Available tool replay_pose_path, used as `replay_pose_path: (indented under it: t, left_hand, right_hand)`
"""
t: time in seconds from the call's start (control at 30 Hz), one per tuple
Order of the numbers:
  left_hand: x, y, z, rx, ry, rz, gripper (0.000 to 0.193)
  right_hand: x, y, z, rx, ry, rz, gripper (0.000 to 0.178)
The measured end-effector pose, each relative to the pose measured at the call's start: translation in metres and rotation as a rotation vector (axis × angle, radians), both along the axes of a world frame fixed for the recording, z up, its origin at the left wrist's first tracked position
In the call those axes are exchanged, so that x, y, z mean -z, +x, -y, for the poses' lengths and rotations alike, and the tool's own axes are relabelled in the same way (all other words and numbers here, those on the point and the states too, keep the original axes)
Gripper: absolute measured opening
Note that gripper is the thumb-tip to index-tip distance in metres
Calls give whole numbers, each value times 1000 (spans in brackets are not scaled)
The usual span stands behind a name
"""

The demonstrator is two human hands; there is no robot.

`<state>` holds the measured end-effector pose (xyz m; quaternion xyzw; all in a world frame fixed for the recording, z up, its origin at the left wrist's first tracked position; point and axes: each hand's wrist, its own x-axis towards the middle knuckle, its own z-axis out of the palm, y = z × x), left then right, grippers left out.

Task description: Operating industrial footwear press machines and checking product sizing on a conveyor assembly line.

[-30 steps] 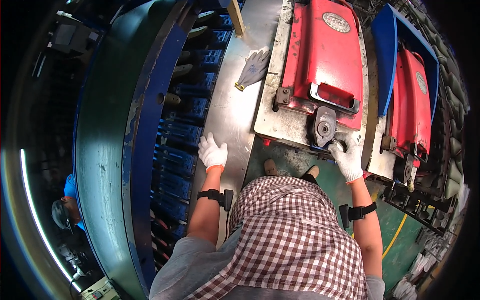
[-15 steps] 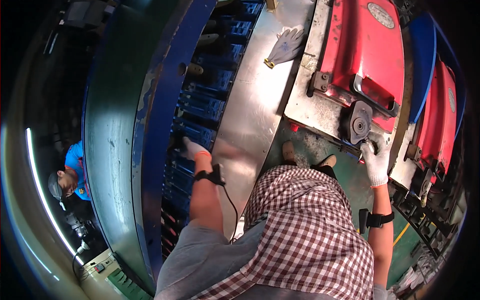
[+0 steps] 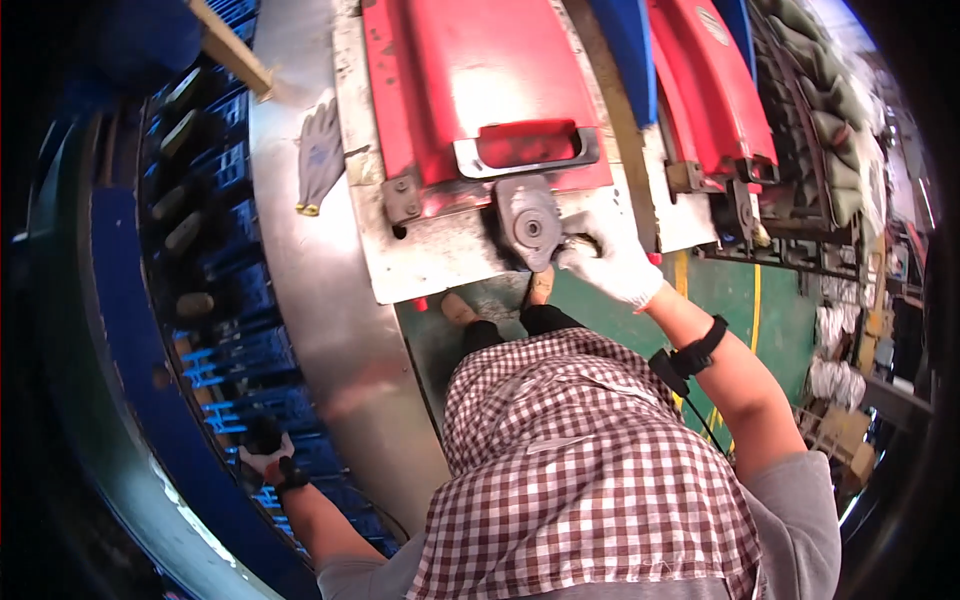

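My right hand (image 3: 610, 258), in a white knit glove, is curled at the right side of a grey oval metal piece (image 3: 532, 228) with a round centre. Its fingers close around something small and dark there, mostly hidden. This piece sits at the front edge of a machine with a red cover (image 3: 500, 70) and a black-and-silver handle (image 3: 527, 152). Far to the left, my gloved left hand (image 3: 267, 462) reaches among blue racks (image 3: 235, 290). Its thumb and fingers hold a dark rounded object (image 3: 265, 434), whose kind is unclear in the shadow.
A grey work glove (image 3: 321, 160) lies on the metal ledge (image 3: 300, 250) between racks and machine. Several tan-topped dark pieces sit in the racks. A wooden bar (image 3: 232, 45) juts over the ledge. Another red cover (image 3: 705, 85) stands at the right, past a blue panel (image 3: 628, 55).
The view has swung to the right. My left hand has moved back along the racks, nearer my body, and now has a dark object. My right hand stays beside the grey piece.
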<state>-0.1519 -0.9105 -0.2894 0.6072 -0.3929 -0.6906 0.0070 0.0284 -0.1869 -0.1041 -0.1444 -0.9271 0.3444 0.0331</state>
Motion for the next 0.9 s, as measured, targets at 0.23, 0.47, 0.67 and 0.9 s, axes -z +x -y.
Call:
replay_pose_path:
  t: [0.23,0.47,0.67,0.9]
  left_hand:
    - [-5,49,26,103,170,-314,41]
    - [-68,105,-166,291,171,-249,40]
    - [-69,86,-252,624,-110,-40,48]
    - [-89,97,-270,834,-156,9,77]
  right_hand:
    - [-9,0,-2,31,-83,83,35]
    - [-1,5,-4,141,-249,99,36]
    - [-7,1,1,164,-272,67,38]
    - [-13,-3,6,105,-164,87,40]
